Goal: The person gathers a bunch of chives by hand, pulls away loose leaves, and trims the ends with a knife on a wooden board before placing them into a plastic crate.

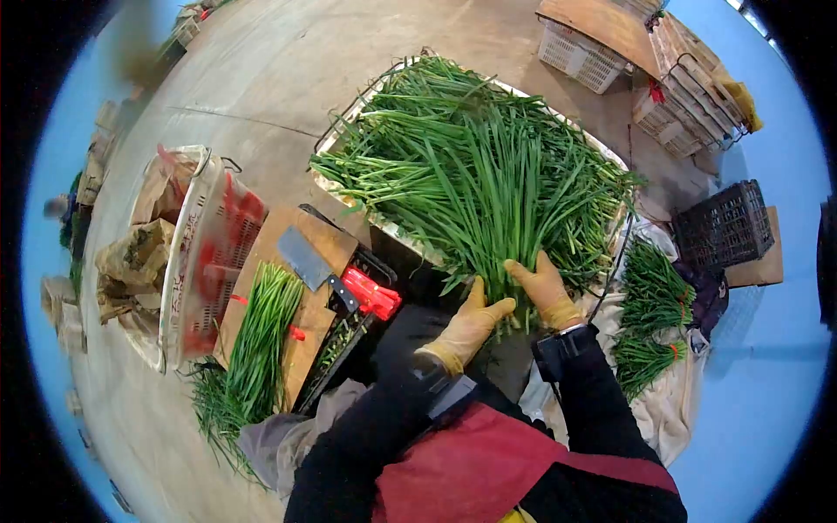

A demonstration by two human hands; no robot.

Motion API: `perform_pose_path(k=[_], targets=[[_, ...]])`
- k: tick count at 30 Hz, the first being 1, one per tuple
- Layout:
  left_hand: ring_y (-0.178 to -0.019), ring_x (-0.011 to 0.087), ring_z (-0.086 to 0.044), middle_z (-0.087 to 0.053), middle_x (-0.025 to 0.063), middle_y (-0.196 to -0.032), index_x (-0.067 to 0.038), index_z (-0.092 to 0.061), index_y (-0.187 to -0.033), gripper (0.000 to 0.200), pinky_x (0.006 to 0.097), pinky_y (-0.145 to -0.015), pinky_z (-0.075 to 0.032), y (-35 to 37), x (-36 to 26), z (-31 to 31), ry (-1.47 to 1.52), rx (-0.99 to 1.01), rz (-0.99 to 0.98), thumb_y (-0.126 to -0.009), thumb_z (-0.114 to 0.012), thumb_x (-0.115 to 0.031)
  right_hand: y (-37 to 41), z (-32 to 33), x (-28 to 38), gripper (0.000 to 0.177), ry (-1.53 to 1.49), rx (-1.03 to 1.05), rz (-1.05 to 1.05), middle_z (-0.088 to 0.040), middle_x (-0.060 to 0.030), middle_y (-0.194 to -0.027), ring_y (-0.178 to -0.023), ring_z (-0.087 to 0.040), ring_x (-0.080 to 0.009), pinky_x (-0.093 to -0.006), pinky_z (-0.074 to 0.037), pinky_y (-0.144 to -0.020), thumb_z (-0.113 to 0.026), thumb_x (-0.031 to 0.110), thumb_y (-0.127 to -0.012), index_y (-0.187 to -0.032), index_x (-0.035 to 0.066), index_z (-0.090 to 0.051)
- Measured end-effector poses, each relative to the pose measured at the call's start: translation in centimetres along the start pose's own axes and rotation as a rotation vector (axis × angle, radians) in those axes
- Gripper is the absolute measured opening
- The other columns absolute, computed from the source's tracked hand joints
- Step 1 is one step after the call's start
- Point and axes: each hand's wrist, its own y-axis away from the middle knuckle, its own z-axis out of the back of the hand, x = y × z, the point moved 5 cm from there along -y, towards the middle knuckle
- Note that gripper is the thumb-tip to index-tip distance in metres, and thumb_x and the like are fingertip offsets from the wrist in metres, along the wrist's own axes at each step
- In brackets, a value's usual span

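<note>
A loose bunch of garlic chives (497,205) fans out in front of me, its leaf tips pointing away and its cut ends toward my body. My left hand (471,327), in a yellowish glove, closes on the left side of the stem ends. On the right side, my gloved right hand (546,292) grips the same bunch with its thumb against the stems. Some of the fingers are hidden behind the stalks. Beneath and beyond the bunch, a big heap of chives (410,113) fills a white crate (602,144).
A cleaver (305,258) and red ties (370,295) lie left near a cardboard-topped black crate (349,353) with more chives (261,340). A white basket (187,261) stands farther left. Tied bunches (649,362) lie on cloth at right, near a black crate (724,225).
</note>
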Motion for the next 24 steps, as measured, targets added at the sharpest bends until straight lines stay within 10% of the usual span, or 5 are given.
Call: perform_pose_path(k=[17,22,24], targets=[[-0.102,0.0233,-0.058,-0.06,0.015,-0.111,0.0,-0.055,-0.126,0.052,0.0316,-0.089,-0.046,4.3,-4.2,-1.9,-0.919,0.091,-0.436,-0.08,-0.072,-0.018,5.4,0.5,0.3,0.042,-0.551,0.272,-0.166,-0.067,-0.0077,-0.107,-0.095,-0.064,-0.0185,-0.0312,-0.05,-0.086,-0.073,0.015,-0.08,-0.117,0.0,-0.06],[-0.092,0.0162,-0.06,-0.064,0.0066,-0.101,-0.002,-0.066,-0.109,0.027,0.0288,-0.082,-0.047,4.9,-4.5,-1.0,-0.364,0.02,-0.379,-0.088,-0.068,-0.018,8.6,2.3,0.2,0.052,-0.613,0.305,-0.216,-0.068,-0.0146,-0.105,-0.08,-0.069,-0.0222,-0.0341,-0.058,-0.071,-0.074,0.019,-0.078,-0.121,-0.003,-0.055],[-0.094,0.0129,-0.058,-0.063,0.0035,-0.102,-0.001,-0.065,-0.109,0.032,0.0276,-0.083,-0.046,4.7,-3.8,0.3,-0.073,-0.097,-0.065,-0.088,-0.068,-0.025,9.3,2.7,1.0,0.056,-0.61,0.373,-0.184,-0.068,-0.0178,-0.104,-0.082,-0.069,-0.0227,-0.035,-0.058,-0.072,-0.076,0.019,-0.077,-0.123,-0.002,-0.053]])
